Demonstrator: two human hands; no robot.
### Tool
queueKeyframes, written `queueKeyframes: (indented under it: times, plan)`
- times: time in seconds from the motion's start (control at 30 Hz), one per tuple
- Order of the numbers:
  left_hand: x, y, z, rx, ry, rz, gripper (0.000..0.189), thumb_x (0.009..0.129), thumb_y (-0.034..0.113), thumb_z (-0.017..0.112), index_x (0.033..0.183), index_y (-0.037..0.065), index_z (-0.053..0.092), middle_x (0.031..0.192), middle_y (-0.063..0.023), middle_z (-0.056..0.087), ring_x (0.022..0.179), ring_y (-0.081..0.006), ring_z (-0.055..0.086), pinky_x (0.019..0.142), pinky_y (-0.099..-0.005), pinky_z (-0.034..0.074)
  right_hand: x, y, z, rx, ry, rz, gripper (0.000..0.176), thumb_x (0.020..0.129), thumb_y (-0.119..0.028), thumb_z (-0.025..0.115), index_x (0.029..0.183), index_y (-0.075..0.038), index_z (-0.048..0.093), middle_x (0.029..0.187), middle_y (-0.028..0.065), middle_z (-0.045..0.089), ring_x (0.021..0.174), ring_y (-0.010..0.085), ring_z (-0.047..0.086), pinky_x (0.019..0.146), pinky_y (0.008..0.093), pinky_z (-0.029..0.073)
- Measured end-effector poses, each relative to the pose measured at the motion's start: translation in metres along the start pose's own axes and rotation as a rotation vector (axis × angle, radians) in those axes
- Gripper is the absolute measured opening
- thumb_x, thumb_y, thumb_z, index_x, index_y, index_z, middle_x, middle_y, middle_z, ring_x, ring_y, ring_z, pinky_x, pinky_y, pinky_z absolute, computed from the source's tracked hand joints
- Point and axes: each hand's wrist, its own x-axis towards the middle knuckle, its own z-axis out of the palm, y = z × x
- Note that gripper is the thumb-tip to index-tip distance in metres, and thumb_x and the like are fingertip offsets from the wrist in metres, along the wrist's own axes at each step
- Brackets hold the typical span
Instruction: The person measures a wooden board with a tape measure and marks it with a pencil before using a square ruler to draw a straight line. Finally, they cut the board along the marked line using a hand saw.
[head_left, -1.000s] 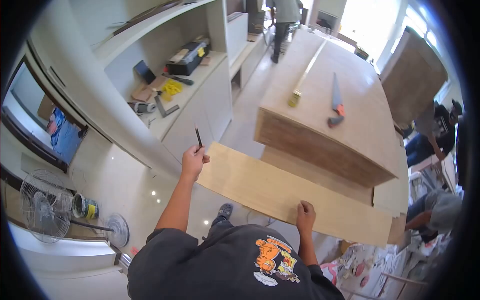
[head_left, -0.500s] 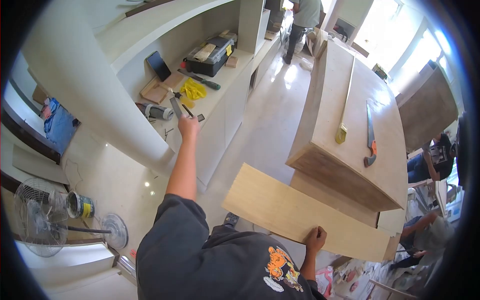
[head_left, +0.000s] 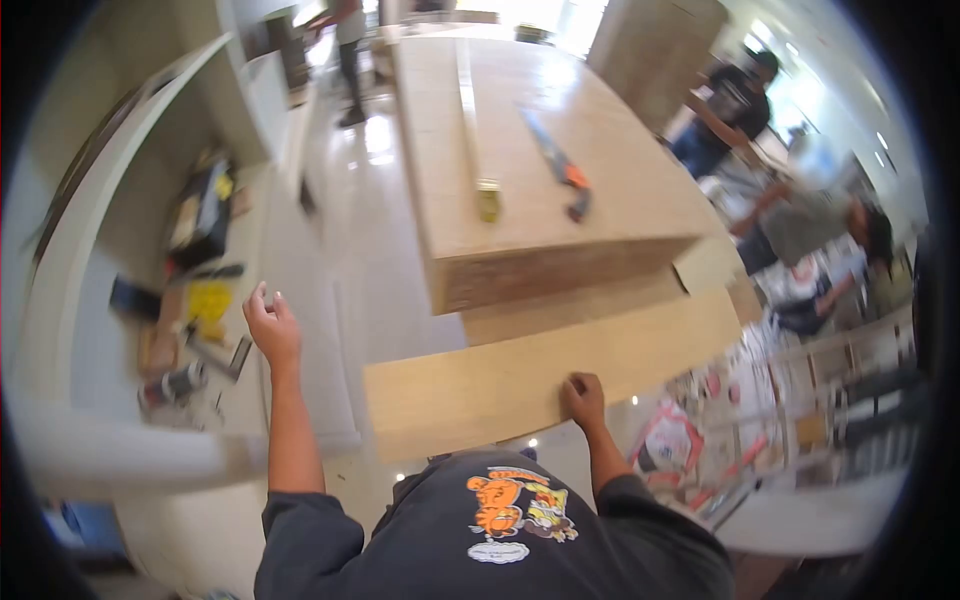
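My right hand (head_left: 583, 398) is closed on the near edge of a long, pale plywood board (head_left: 470, 385), which lies crosswise in front of me. My left hand (head_left: 272, 325) is raised beside the shelf counter, fingers loosely bent and a little apart; nothing shows in it. Nearest to that hand is a metal try square (head_left: 238, 358) on the counter, with a yellow cloth (head_left: 209, 305) behind it. Beyond the board stands a large wooden box-like cabinet (head_left: 570, 265). On its top lie an extended tape measure (head_left: 488, 203) and a handsaw (head_left: 568, 175) with an orange and dark handle.
A black toolbox (head_left: 203, 213) and a dark phone-like slab (head_left: 134, 298) are on the counter at left. Two people (head_left: 735, 110) work at right, near cluttered floor with bags (head_left: 672, 440). Another person (head_left: 350, 60) stands at the far end of the aisle.
My left hand has come away from the try square, which stays on the counter. The view has swung right; my right hand still grips the board, which now lies tilted the other way in view.
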Motion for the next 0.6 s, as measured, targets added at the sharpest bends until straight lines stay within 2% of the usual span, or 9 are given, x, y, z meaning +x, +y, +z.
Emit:
queueKeyframes:
  times: [0.03, 0.13, 0.17, 0.23, 0.33, 0.43, 0.53, 0.6]
  plan:
    - [-0.008, 0.051, 0.006, -0.077, -0.08, 0.07, 0.026, 0.091, 0.007, 0.06, 0.115, -0.002, 0.06, 0.102, -0.0142, 0.062, 0.084, -0.0277, 0.061, 0.07, -0.0323, 0.05, 0.003, -0.005, -0.003, 0.005, -0.03, 0.008, 0.026, 0.081, -0.02, 0.071, 0.1, -0.001, 0.068, 0.094, 0.0136, 0.064, 0.083, 0.0247, 0.062, 0.075, 0.0349, 0.051]
    - [-0.049, 0.173, 0.032, -0.393, -0.328, 0.378, 0.016, 0.091, 0.007, 0.061, 0.104, 0.0, 0.064, 0.096, -0.0148, 0.064, 0.085, -0.0302, 0.061, 0.074, -0.0371, 0.05, 0.007, -0.02, -0.012, 0.081, -0.097, 0.124, 0.03, 0.08, -0.023, 0.072, 0.1, -0.001, 0.068, 0.096, 0.0144, 0.065, 0.086, 0.0264, 0.063, 0.077, 0.0357, 0.051]
    - [-0.061, 0.205, 0.045, -0.477, -0.373, 0.505, 0.013, 0.09, 0.009, 0.062, 0.1, 0.0, 0.064, 0.095, -0.0153, 0.064, 0.085, -0.0316, 0.061, 0.075, -0.039, 0.05, 0.007, -0.02, -0.012, 0.068, -0.107, 0.085, 0.031, 0.08, -0.024, 0.072, 0.1, -0.001, 0.068, 0.096, 0.0148, 0.065, 0.088, 0.0271, 0.063, 0.078, 0.0362, 0.051]
    - [-0.081, 0.267, 0.069, -0.433, -0.569, 0.67, 0.016, 0.091, 0.015, 0.062, 0.098, 0.001, 0.066, 0.097, -0.0189, 0.065, 0.091, -0.0357, 0.062, 0.083, -0.0436, 0.05, 0.006, -0.012, -0.015, 0.036, -0.111, 0.023, 0.033, 0.079, -0.026, 0.072, 0.101, -0.001, 0.068, 0.097, 0.0156, 0.065, 0.09, 0.0285, 0.062, 0.081, 0.0371, 0.05]
    - [-0.107, 0.327, 0.147, -0.365, -0.757, 0.738, 0.024, 0.09, 0.021, 0.062, 0.102, 0.001, 0.066, 0.105, -0.0209, 0.065, 0.1, -0.038, 0.06, 0.089, -0.0464, 0.048, 0.001, 0.007, -0.009, 0.051, -0.072, -0.084, 0.039, 0.077, -0.031, 0.073, 0.102, 0.0, 0.068, 0.098, 0.0166, 0.064, 0.092, 0.0312, 0.062, 0.083, 0.0391, 0.05]
    - [-0.128, 0.369, 0.212, -0.101, -0.741, 0.784, 0.038, 0.09, 0.028, 0.063, 0.115, 0.0, 0.061, 0.123, -0.0225, 0.059, 0.112, -0.04, 0.056, 0.093, -0.0485, 0.046, 0.001, 0.006, -0.019, 0.237, -0.12, -0.052, 0.038, 0.079, -0.028, 0.072, 0.105, 0.0, 0.068, 0.098, 0.0149, 0.064, 0.089, 0.0298, 0.062, 0.081, 0.0387, 0.05]
    - [-0.137, 0.383, 0.263, 0.151, -0.689, 0.8, 0.049, 0.089, 0.034, 0.065, 0.124, 0.0, 0.057, 0.133, -0.022, 0.054, 0.118, -0.0412, 0.053, 0.096, -0.0518, 0.045, -0.001, 0.008, -0.038, 0.76, -0.093, 0.347, 0.037, 0.082, -0.025, 0.072, 0.108, 0.001, 0.066, 0.098, 0.0138, 0.064, 0.087, 0.0259, 0.062, 0.082, 0.0375, 0.051]
    - [-0.15, 0.398, 0.272, 0.2, -0.619, 0.738, 0.049, 0.09, 0.034, 0.065, 0.124, 0.0, 0.057, 0.133, -0.022, 0.054, 0.12, -0.041, 0.052, 0.097, -0.0539, 0.044, -0.006, 0.021, -0.067, 0.632, 0.093, 0.403, 0.042, 0.083, -0.024, 0.072, 0.115, 0.002, 0.062, 0.102, 0.0134, 0.062, 0.088, 0.0242, 0.061, 0.083, 0.0371, 0.051]
